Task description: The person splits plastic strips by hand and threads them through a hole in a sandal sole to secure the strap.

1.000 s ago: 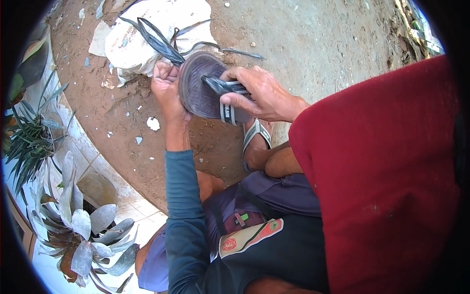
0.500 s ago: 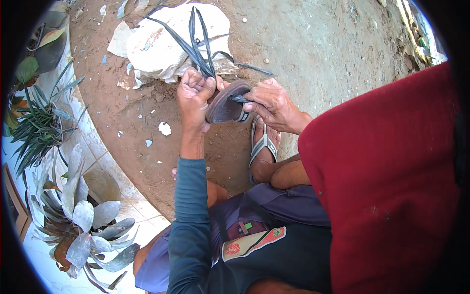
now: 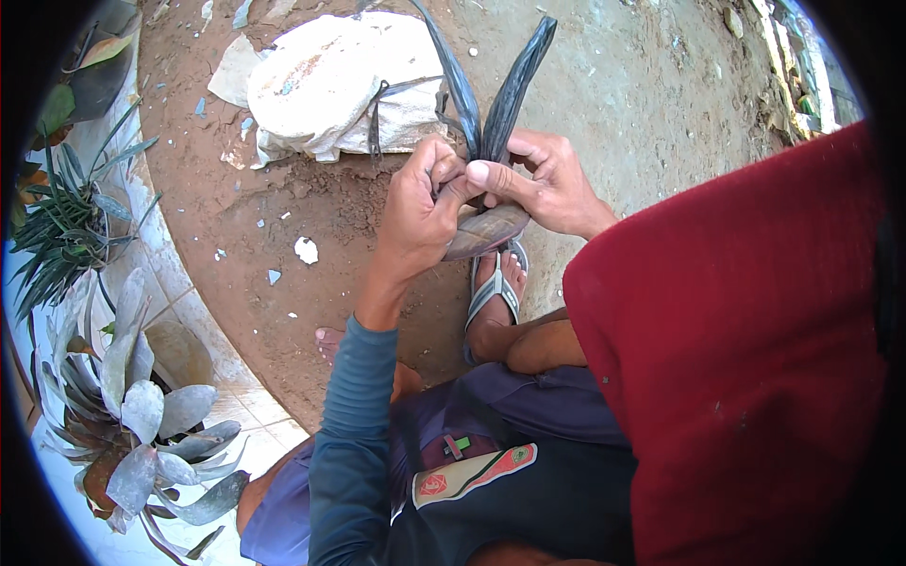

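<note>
In front of me a worn brown sandal (image 3: 488,232) is held up off the ground, its sole edge toward me. Black plastic strips (image 3: 514,90) rise from it in two tails that spread into a V. My left hand (image 3: 425,206) is closed at the sandal's left side, fingers curled in by the base of the strips. From the right, my right hand (image 3: 557,189) pinches the strips low down, its thumb stretched toward the left fingertips. The hands hide where the strips meet the sandal.
A white sack (image 3: 344,85) lies on the dirt beyond my hands, with a dark tie across it. My sandalled foot (image 3: 495,297) stands below. Potted plants (image 3: 151,415) line a tiled edge (image 3: 189,307) at left. Red cloth (image 3: 746,330) covers much of the right.
The sandal has turned from showing its flat face to its edge. My left hand has shifted right, close to the right hand. The strips have swung rightward, away from the sack.
</note>
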Tool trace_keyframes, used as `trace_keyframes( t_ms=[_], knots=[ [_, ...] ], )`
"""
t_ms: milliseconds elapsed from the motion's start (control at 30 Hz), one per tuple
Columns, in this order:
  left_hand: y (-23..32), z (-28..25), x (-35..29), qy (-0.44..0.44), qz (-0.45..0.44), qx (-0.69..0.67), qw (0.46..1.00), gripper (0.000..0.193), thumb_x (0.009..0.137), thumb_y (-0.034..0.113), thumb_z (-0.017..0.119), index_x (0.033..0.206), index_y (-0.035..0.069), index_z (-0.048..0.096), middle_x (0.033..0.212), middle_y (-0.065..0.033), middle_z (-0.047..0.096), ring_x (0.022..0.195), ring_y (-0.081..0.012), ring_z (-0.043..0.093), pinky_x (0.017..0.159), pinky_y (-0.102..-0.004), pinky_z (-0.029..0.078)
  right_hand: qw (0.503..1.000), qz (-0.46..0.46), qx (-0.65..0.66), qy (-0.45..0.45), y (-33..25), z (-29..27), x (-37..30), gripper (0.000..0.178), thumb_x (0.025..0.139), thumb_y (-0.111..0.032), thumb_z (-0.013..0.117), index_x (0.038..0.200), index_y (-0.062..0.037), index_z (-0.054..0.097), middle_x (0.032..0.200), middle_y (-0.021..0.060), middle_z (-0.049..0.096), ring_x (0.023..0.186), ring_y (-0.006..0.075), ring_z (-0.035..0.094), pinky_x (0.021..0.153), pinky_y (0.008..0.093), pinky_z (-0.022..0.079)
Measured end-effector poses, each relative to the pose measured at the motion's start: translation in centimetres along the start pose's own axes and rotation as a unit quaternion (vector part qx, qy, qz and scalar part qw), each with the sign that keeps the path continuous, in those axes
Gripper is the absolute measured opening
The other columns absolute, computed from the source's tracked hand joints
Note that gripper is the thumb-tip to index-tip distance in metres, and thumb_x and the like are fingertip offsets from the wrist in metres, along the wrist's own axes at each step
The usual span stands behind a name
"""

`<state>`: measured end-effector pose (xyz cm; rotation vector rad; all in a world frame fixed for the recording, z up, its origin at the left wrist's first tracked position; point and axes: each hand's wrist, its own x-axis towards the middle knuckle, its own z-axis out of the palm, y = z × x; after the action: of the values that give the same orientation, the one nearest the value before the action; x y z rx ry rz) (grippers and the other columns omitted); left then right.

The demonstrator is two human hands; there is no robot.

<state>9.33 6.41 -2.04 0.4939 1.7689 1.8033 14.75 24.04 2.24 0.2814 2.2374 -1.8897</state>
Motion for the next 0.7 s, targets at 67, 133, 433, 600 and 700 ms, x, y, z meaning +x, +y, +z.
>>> trace_keyframes(
  t_ms=[67, 133, 433, 600, 700],
  knots=[
    [0.5, -0.1, -0.1, 0.0, -0.002, -0.041, 0.999, 0.03, 0.09, 0.004, 0.068, 0.086, 0.007, 0.038, 0.076, 0.0005, 0.047, 0.076, -0.0072, 0.043, 0.069, -0.0209, 0.04, 0.999, 0.034, 0.019, 0.037, -1.2, 0.6, -0.3, 0.028, 0.092, -0.025, 0.073, 0.084, 0.0009, 0.068, 0.074, 0.004, 0.067, 0.066, 0.0057, 0.06, 0.056, 0.0223, 0.046],
    [1.6, 0.0, -0.1, -0.002, 0.002, -0.132, 0.991, 0.035, 0.087, 0.002, 0.071, 0.088, 0.007, 0.036, 0.082, -0.0071, 0.059, 0.081, -0.0072, 0.052, 0.07, -0.0233, 0.048, 0.988, 0.03, 0.014, 0.154, -2.1, 0.9, -0.8, 0.026, 0.092, -0.021, 0.073, 0.079, 0.0009, 0.068, 0.067, 0.0017, 0.065, 0.061, 0.0037, 0.056, 0.051, 0.0208, 0.042],
    [2.4, 1.1, -0.5, 0.039, -0.001, 0.032, 0.999, 0.034, 0.082, 0.0, 0.074, 0.084, 0.003, 0.041, 0.068, -0.0037, 0.043, 0.064, -0.0074, 0.047, 0.054, -0.0273, 0.046, 0.989, 0.007, 0.068, 0.135, -1.0, 1.1, -1.1, 0.019, 0.093, -0.017, 0.071, 0.085, 0.0003, 0.068, 0.073, 0.0, 0.063, 0.068, 0.004, 0.056, 0.059, 0.0215, 0.046],
    [2.2, 0.9, -0.5, 0.022, 0.017, 0.047, 0.999, 0.03, 0.083, 0.002, 0.071, 0.085, 0.003, 0.041, 0.065, -0.0058, 0.039, 0.059, -0.0107, 0.036, 0.052, -0.0304, 0.038, 0.982, -0.02, 0.143, 0.125, -1.6, 1.0, -1.2, 0.016, 0.095, -0.014, 0.067, 0.09, 0.0011, 0.068, 0.079, -0.0006, 0.059, 0.065, 0.0049, 0.055, 0.057, 0.0204, 0.045],
    [0.7, 1.6, -0.4, 0.002, 0.018, -0.068, 0.998, 0.032, 0.082, 0.004, 0.073, 0.089, 0.004, 0.042, 0.066, -0.0038, 0.039, 0.06, -0.0107, 0.038, 0.054, -0.0287, 0.04, 0.981, -0.093, -0.137, 0.104, -1.4, -0.8, -0.5, 0.014, 0.095, -0.011, 0.066, 0.092, 0.0023, 0.067, 0.08, 0.0001, 0.058, 0.063, 0.0057, 0.055, 0.055, 0.0209, 0.045]
  ],
)
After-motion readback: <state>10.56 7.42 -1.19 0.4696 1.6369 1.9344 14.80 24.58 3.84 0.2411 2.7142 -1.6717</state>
